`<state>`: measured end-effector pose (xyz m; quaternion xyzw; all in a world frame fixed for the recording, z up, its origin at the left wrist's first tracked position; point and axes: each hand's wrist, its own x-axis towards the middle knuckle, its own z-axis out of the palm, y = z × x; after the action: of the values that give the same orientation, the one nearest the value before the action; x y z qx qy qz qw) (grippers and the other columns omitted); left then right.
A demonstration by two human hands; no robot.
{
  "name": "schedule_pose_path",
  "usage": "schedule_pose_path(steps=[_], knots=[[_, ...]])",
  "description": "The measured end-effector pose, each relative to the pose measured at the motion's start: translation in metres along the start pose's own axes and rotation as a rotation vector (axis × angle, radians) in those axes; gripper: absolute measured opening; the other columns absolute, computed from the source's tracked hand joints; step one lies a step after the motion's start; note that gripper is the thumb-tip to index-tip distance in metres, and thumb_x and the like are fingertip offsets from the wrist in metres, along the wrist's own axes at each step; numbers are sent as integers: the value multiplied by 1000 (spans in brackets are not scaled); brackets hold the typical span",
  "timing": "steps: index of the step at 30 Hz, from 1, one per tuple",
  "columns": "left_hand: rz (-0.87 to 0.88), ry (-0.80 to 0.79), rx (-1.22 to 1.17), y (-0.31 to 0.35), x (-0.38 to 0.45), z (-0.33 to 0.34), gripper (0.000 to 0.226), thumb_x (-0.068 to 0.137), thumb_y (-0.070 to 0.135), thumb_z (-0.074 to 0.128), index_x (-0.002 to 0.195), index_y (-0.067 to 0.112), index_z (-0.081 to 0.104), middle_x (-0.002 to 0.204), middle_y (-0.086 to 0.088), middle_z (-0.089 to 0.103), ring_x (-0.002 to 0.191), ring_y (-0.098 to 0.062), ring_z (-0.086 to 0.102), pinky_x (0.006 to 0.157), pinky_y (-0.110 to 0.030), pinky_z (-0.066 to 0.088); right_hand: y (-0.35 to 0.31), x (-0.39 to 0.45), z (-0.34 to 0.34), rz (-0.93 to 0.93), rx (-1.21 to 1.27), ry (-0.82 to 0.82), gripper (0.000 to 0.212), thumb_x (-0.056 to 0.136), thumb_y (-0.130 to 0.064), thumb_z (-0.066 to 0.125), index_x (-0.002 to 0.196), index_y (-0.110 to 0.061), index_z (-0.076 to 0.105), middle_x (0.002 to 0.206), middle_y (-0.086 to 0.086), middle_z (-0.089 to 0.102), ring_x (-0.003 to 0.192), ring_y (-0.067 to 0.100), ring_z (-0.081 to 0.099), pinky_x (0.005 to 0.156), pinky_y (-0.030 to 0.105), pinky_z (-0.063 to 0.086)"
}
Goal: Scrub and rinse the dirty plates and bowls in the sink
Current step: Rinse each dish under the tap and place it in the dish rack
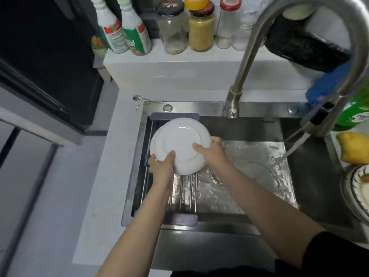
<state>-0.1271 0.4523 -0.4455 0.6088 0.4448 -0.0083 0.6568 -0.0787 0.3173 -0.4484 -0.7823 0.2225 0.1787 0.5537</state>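
Note:
A white plate (184, 145) faces bottom-up over the left part of the steel sink (311, 176), above a drying rack (183, 196) with purple ends. Another white plate edge (154, 141) shows beneath it on the left. My left hand (161, 163) grips the plate's lower left rim with the thumb on top. My right hand (212, 149) holds the right rim, thumb lying across the plate's underside. Water runs from the faucet head (317, 122) into the right side of the sink.
Jars and bottles (201, 27) line the ledge behind the sink. A yellow sponge (353, 147) and a patterned dish (357, 188) sit on the right counter. A green bottle (357, 110) stands at the far right. A spoon (143, 99) lies behind the sink's left corner.

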Motion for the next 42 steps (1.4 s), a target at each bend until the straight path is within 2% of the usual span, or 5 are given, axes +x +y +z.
schedule_pose_path(steps=[8, 16, 23, 34, 42], knots=[[-158, -4, 171, 1, 49, -16, 113, 41, 57, 66, 141, 11, 42, 139, -10, 45, 119, -29, 51, 102, -44, 45, -21, 24, 48, 15, -257, 35, 71, 80, -43, 71, 135, -12, 38, 137, 8, 30, 130, 27, 29, 105, 38, 32], [-226, 59, 294, 12, 52, -13, 71, 82, 28, 67, 143, 6, 36, 140, -18, 42, 126, -32, 44, 102, -36, 42, -21, 23, 63, -42, -431, 120, 73, 79, -50, 70, 134, -11, 42, 135, 8, 33, 128, 26, 30, 103, 40, 37], [-103, 39, 312, 13, 20, -2, 67, 81, 19, 67, 139, 8, 36, 140, -19, 34, 128, -31, 36, 95, -30, 38, -15, 0, 41, -68, -226, 38, 68, 84, -38, 69, 140, -11, 41, 139, 10, 29, 131, 24, 30, 106, 30, 28], [7, -362, 171, -20, -86, 94, 16, 89, 9, 60, 106, 10, 61, 89, -1, 62, 85, -18, 59, 74, -24, 45, 60, -55, -107, -117, 6, 290, 27, 87, -27, 66, 112, -17, 63, 116, 6, 57, 92, 11, 55, 71, 16, 39], [17, -608, 285, -58, -181, 197, 8, 92, 6, 56, 94, 12, 60, 84, 0, 60, 65, -11, 56, 53, -14, 40, 113, -82, -244, -71, 63, 521, 25, 91, -23, 61, 115, -16, 63, 105, -2, 60, 92, 10, 57, 77, 23, 42]])
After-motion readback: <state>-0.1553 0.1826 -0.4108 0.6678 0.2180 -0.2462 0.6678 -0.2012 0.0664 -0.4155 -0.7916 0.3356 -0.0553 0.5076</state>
